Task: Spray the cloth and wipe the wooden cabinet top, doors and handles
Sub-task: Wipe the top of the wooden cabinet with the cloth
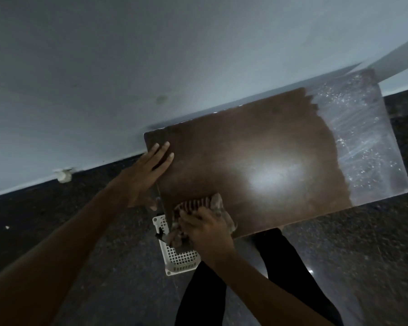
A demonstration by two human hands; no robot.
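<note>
Top wipe partway, I'd judge: most of the cabinet top (257,161) looks clean, far right strip carries pale streaks and specks, doors and handles out of view. My right hand (205,228) clutches the bunched cloth (207,204) on the near left corner; my left hand (149,170) lies flat, fingers spread, on the left edge.

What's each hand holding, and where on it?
Right hand grips the bunched cloth at its near end. Left hand holds nothing, resting flat on the cabinet top at its left edge.
</note>
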